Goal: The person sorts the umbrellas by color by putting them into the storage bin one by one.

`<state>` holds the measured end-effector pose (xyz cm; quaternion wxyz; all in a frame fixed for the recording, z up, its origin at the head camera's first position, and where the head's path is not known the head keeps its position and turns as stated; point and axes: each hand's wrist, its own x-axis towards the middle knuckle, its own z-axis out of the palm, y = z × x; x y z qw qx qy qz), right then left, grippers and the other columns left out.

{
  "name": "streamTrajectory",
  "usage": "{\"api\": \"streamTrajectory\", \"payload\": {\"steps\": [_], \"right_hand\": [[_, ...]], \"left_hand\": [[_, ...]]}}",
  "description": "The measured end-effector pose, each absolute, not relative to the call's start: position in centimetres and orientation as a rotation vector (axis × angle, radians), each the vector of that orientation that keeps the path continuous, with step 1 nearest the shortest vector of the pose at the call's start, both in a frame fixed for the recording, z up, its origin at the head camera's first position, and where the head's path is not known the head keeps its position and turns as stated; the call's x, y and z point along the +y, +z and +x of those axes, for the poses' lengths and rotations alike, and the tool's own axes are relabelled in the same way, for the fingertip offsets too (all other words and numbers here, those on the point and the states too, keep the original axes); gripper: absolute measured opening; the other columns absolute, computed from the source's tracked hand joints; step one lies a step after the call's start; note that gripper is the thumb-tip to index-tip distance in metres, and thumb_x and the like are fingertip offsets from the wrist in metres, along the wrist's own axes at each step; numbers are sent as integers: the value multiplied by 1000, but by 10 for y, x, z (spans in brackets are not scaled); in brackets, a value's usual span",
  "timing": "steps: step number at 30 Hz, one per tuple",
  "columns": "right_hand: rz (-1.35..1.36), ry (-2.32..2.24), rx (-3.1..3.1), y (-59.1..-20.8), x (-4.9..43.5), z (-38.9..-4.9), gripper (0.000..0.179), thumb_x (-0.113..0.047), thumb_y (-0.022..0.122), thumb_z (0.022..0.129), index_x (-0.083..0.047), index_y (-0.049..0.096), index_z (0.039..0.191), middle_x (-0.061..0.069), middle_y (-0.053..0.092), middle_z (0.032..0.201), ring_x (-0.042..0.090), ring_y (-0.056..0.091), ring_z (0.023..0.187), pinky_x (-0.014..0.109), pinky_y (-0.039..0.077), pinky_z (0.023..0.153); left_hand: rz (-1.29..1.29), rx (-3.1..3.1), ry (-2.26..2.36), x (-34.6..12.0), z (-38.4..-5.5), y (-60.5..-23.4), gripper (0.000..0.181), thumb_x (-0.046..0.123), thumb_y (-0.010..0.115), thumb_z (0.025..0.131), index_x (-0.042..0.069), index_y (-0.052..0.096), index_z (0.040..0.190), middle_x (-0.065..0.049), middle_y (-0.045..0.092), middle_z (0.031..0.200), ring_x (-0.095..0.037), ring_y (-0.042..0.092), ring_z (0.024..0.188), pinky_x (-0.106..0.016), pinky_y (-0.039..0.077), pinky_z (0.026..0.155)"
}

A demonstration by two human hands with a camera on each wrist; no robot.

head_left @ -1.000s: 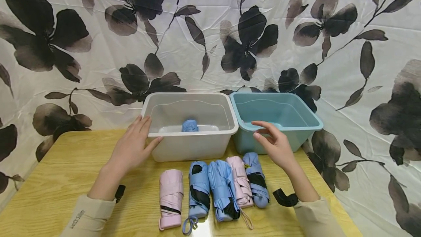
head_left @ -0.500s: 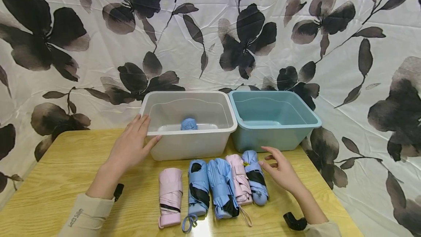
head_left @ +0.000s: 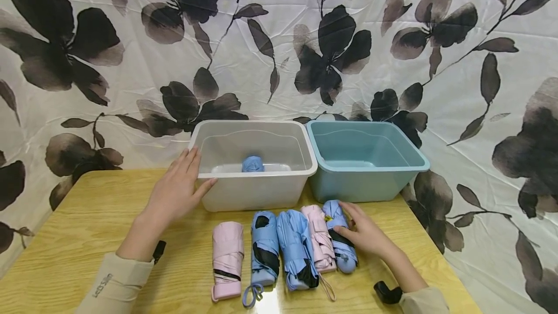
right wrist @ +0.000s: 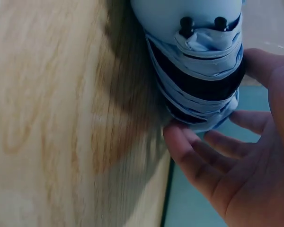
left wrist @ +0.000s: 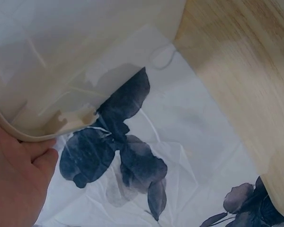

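At the light grey plastic bin (head_left: 253,193), my left hand (head_left: 174,189) rests on the left front corner. Its fingers lie along the side and the thumb reaches over the front rim; the left wrist view shows the hand (left wrist: 19,175) against the bin's rim. My right hand (head_left: 366,230) is at the rightmost folded umbrella (head_left: 345,259), blue with a black band. Its thumb lies over the band and its fingers lie along the far right side. In the right wrist view, spread fingers (right wrist: 199,161) reach round the umbrella (right wrist: 199,61), which lies on the table.
Left of that umbrella lie a pink umbrella (head_left: 320,241), two blue umbrellas (head_left: 296,251) and another pink umbrella (head_left: 228,256). A blue rolled item (head_left: 253,164) is inside the grey bin. A teal bin (head_left: 362,183) stands to its right. Behind hangs a floral cloth (head_left: 279,52).
My right hand has come down from in front of the teal bin to the rightmost blue umbrella. The left hand stays at the grey bin. The umbrellas have not moved.
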<state>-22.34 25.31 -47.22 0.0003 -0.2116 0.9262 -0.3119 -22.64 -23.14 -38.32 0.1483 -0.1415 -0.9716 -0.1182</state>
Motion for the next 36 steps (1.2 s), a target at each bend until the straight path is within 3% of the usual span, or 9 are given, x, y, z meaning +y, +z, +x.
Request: {"api": "streamTrajectory", "payload": {"steps": [3, 5, 8, 12, 20, 24, 28, 32, 36], "right_hand": [[-659, -925, 2904, -473, 252, -226, 79, -38, 72, 99, -1, 37, 160, 28, 44, 154, 19, 59, 96, 42, 54, 85], [-644, -908, 2901, -474, 251, -228, 82, -40, 72, 99, -2, 35, 161, 29, 41, 157, 30, 62, 111, 53, 53, 96], [-634, -895, 2892, -476, 249, -231, 85, -43, 71, 99, -3, 32, 162, 30, 37, 159, 46, 50, 136, 64, 43, 110], [-617, -898, 2883, -477, 248, -233, 87, -44, 72, 98, -2, 31, 163, 31, 36, 160, 52, 38, 145, 68, 36, 115], [-598, -1002, 2896, -480, 246, -235, 85, -36, 78, 94, -1, 37, 159, 32, 42, 155, 49, 49, 137, 64, 45, 109], [-557, -1059, 2898, -482, 247, -234, 83, -32, 80, 93, -2, 39, 159, 29, 46, 152, 32, 61, 109, 50, 52, 93], [-513, -1122, 2884, -482, 248, -231, 84, -30, 81, 92, -4, 38, 159, 27, 48, 148, 17, 53, 79, 35, 48, 74], [-486, -1222, 2877, -482, 248, -227, 84, -24, 82, 91, -6, 37, 160, 26, 47, 149, 15, 53, 75, 29, 48, 66], [-446, -1329, 2878, -481, 248, -221, 84, -17, 83, 90, -10, 37, 160, 23, 44, 153, 19, 59, 84, 28, 51, 65]], "left_hand": [[-409, -2803, -345, -231, -226, -383, 87, 52, 48, 108, -14, 23, 158, -31, 20, 167, -48, 14, 156, -63, 19, 125], [-410, -2805, -348, -231, -226, -383, 87, 52, 48, 108, -14, 23, 158, -31, 20, 167, -48, 15, 156, -62, 19, 125], [-412, -2809, -347, -230, -226, -382, 87, 53, 47, 108, -14, 23, 158, -31, 20, 167, -48, 15, 156, -61, 19, 126], [-412, -2817, -355, -230, -226, -382, 87, 52, 48, 108, -14, 23, 158, -31, 20, 167, -48, 14, 156, -60, 17, 127], [-405, -2817, -362, -230, -225, -380, 86, 52, 48, 108, -14, 25, 158, -31, 21, 167, -47, 14, 156, -60, 17, 127], [-402, -2819, -363, -229, -225, -380, 86, 53, 48, 108, -14, 25, 158, -31, 21, 167, -48, 14, 156, -60, 17, 127], [-394, -2831, -357, -229, -225, -380, 87, 53, 48, 108, -14, 24, 158, -31, 21, 167, -48, 14, 156, -60, 17, 127], [-395, -2832, -361, -229, -225, -380, 87, 53, 47, 108, -14, 24, 158, -31, 20, 167, -48, 14, 156, -60, 17, 127], [-398, -2827, -367, -229, -225, -380, 87, 53, 47, 108, -14, 24, 158, -32, 20, 167, -48, 14, 156, -60, 17, 126]]}}
